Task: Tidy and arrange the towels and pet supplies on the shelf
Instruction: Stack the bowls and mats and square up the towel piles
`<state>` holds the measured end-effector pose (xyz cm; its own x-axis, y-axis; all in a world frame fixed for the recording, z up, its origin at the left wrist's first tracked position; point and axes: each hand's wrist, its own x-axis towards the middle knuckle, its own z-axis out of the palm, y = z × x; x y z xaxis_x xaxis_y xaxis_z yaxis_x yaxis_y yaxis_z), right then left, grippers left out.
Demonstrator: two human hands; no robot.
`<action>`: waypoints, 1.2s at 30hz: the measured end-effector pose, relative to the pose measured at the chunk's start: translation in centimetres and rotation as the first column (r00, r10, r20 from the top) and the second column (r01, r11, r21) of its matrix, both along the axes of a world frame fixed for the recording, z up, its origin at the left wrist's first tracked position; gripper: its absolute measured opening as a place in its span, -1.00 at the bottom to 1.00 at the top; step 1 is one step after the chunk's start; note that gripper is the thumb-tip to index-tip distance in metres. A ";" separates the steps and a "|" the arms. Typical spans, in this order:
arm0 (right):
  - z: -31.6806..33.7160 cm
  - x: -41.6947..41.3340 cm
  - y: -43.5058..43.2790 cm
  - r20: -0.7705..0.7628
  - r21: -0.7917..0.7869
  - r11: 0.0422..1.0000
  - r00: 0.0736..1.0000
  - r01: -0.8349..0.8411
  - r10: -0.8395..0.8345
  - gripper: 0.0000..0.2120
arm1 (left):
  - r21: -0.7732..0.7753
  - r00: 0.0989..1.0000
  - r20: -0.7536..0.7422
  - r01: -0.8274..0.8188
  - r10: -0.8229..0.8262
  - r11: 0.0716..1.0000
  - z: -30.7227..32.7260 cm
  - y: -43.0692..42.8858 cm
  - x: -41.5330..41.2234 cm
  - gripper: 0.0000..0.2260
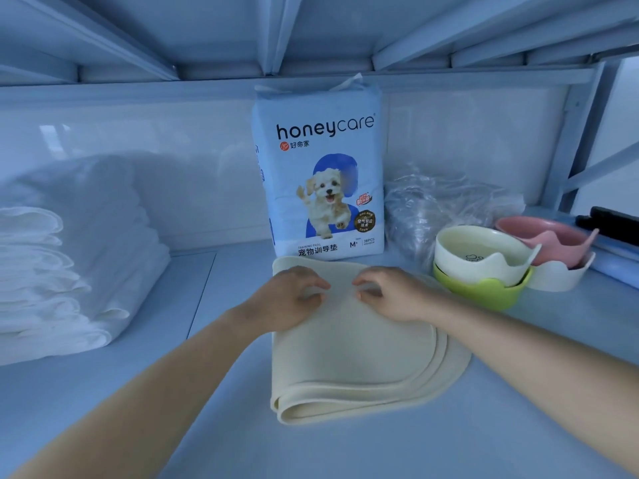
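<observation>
1. My left hand [290,297] and right hand [390,295] rest curled on the folded towel [352,357]; whether the grip is pinching or pressing, I cannot tell.
2. The towel lies on the shelf [173,392], before the pad pack [325,174] and beside the bowls [480,267].
3. I judge I'm squaring it; next, I should even its staggered edges.

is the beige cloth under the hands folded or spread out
Folded: the beige cloth shows a doubled-over loop at its near edge and stepped layer edges along its right side.

Crumpled clear plastic bag [446,202] lies at the shelf's [518,392] back edge, right of centre. Unidentified black object [608,224] at right edge. Ribbed metal deck [221,32] overhead.
</observation>
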<state>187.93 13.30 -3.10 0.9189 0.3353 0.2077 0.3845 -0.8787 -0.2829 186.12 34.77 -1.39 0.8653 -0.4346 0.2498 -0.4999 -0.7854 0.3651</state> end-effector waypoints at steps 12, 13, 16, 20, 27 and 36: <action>-0.5 -7.0 -0.4 -0.054 0.083 0.959 0.959 -0.272 0.277 -0.70 | 0.095 0.998 0.015 0.052 -0.054 0.994 -0.8 0.4 -6.9 -0.64; -0.6 -7.4 -0.5 -0.039 0.099 0.954 0.957 -0.282 0.287 -0.71 | 0.096 0.999 0.005 0.046 -0.047 0.994 -0.9 0.3 -7.5 -0.69; -0.3 -8.4 -0.8 -0.034 0.129 0.947 0.954 -0.293 0.299 -0.70 | 0.072 1.000 -0.031 0.000 0.003 0.997 -0.6 -0.2 -8.8 -0.75; 0.2 -10.0 -1.5 -0.171 0.057 0.949 0.934 -0.309 0.314 -0.41 | 0.062 0.990 -0.124 -0.059 0.067 0.996 -0.4 -1.5 -10.3 -0.70; 0.8 -11.2 -1.4 -0.144 -0.004 0.939 0.929 -0.344 0.340 -0.38 | 0.084 0.989 -0.114 -0.084 0.093 0.993 -1.2 -0.9 -13.4 -0.45; 1.4 -11.8 -1.5 -0.120 -0.046 0.945 0.941 -0.324 0.317 -0.51 | 0.079 0.994 0.056 -0.097 0.093 0.992 -1.5 -0.9 -13.2 -0.55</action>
<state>176.09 11.84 -1.68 0.7764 0.6251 0.0801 0.6187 -0.7317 -0.2860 172.89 33.89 -2.84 0.8901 -0.3722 0.2629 -0.4386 -0.8562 0.2729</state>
